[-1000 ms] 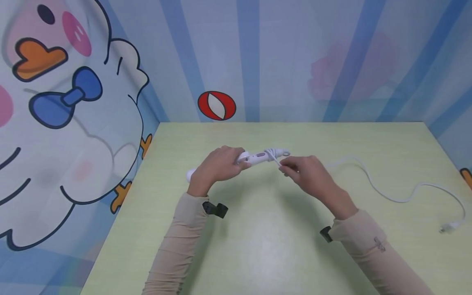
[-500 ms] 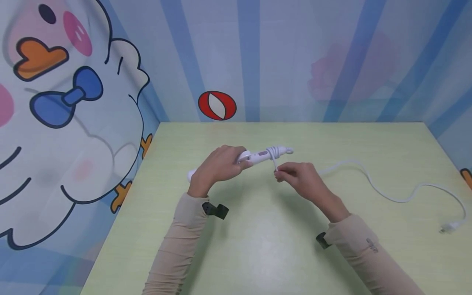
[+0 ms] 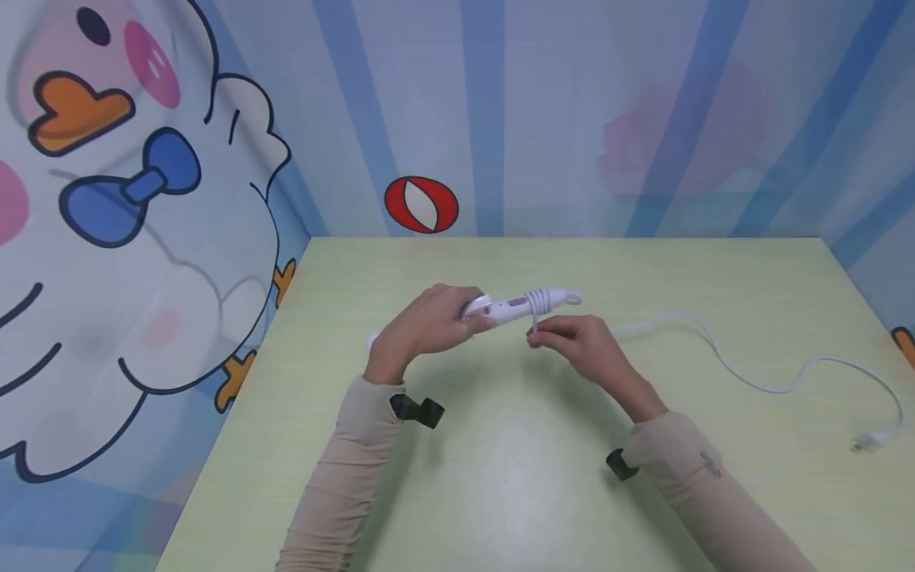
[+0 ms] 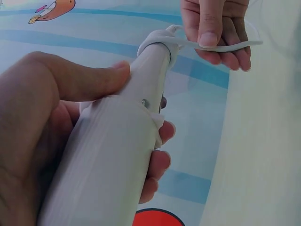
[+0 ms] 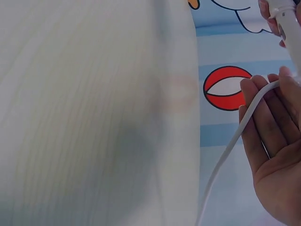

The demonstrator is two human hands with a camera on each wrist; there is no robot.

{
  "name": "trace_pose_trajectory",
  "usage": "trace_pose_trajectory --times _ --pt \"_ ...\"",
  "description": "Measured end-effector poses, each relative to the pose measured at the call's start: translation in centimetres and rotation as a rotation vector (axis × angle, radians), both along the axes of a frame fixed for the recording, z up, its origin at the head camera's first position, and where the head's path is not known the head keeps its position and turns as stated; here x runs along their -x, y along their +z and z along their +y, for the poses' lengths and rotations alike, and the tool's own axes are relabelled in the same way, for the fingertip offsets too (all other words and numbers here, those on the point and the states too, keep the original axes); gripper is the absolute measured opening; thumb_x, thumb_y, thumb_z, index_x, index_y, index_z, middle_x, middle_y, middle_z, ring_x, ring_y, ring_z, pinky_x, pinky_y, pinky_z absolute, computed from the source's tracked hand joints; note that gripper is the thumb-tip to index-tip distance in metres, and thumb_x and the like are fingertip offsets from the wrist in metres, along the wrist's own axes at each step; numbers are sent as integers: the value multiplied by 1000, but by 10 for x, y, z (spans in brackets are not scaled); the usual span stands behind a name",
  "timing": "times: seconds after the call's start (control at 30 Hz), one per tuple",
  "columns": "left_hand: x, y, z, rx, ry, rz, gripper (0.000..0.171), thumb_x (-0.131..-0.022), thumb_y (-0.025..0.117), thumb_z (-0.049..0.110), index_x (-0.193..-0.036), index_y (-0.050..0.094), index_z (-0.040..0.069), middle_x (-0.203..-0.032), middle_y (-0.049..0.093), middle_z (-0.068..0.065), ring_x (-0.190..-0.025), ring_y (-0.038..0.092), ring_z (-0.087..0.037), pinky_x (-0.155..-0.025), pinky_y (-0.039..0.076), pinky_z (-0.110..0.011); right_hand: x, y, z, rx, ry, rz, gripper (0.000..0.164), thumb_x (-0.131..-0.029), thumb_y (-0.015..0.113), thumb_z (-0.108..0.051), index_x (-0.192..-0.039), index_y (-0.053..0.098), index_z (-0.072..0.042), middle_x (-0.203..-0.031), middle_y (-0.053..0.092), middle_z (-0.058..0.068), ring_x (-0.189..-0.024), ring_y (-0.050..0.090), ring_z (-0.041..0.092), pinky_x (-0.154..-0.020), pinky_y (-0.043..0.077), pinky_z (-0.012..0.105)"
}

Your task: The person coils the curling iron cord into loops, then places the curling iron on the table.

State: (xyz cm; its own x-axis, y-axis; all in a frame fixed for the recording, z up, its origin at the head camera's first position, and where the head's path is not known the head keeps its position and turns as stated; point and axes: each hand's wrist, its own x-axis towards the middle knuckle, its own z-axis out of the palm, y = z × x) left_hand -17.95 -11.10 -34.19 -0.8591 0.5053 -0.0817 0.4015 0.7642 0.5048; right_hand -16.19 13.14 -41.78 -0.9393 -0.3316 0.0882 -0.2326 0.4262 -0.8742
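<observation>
My left hand [image 3: 432,322] grips a white curling iron [image 3: 509,310] around its middle, above the table. The handle points right, with a dark button panel, and the barrel's tip peeks out left of my wrist. Several turns of the white power cord [image 3: 668,316] wrap the handle near its end. Just below these turns, my right hand [image 3: 586,345] pinches the cord between thumb and fingers. In the left wrist view, the thick white barrel [image 4: 103,155] lies across my palm. The right wrist view shows the cord [image 5: 230,143] running over my fingers and down.
The cord's loose length curves over the pale green table [image 3: 500,477] to a plug [image 3: 870,439] near the right side. Behind stands a blue striped wall [image 3: 557,119] with a printed red ball; a cartoon bird [image 3: 164,262] covers the left wall.
My right hand has moved from beside the handle's end to below it, leftward and down, drawing the cord round. Turns on the handle look fuller. The curling iron has shifted slightly right.
</observation>
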Motion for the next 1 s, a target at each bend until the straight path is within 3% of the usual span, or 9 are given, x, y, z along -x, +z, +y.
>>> trace_pose_trajectory --times 0.17,0.3,0.5,0.67,0.8,1.0 --pt "-2 4 0 -17 -15 -19 32 -89 57 38 -109 59 13 -83 59 3 -71 54 -15 -63 44 -30 5 -4 4 24 -1 -19 23 -87 64 -23 -102 70 -7 -95 70 5 -93 64 19 -82 48 41" --pt "-4 6 0 -36 -32 -22 33 -88 58 37 -110 59 14 -85 59 3 -73 55 -14 -66 45 -29 8 -8 7 32 6 -13 24 -86 64 -27 -102 71 -11 -96 70 1 -92 64 14 -80 49 36" --pt "-6 10 -1 -38 -70 -18 31 -88 57 38 -108 60 15 -85 60 4 -74 55 -13 -67 45 -28 12 -10 11 50 14 66 25 -83 67 -32 -101 70 -16 -96 70 -1 -91 65 11 -79 50 33" --pt "-7 11 -3 -60 -106 -27 27 -88 57 37 -104 61 16 -83 59 4 -72 55 -13 -64 45 -28 13 -7 14 -14 -30 99 29 -79 70 -35 -101 68 -15 -98 69 2 -88 65 15 -75 51 35" --pt "-7 11 -4 -78 -143 -37 22 -87 58 36 -98 62 17 -79 59 3 -68 55 -13 -60 45 -28 14 -4 16 -89 -47 161 23 -79 72 -24 -95 71 -8 -94 70 9 -84 66 21 -69 51 37" --pt "-8 12 -2 -64 -171 -74 18 -85 58 34 -93 63 18 -77 60 4 -67 56 -13 -58 46 -28 16 -2 20 -169 27 318 15 -79 69 -1 -94 70 0 -91 69 15 -84 67 28 -73 51 43"
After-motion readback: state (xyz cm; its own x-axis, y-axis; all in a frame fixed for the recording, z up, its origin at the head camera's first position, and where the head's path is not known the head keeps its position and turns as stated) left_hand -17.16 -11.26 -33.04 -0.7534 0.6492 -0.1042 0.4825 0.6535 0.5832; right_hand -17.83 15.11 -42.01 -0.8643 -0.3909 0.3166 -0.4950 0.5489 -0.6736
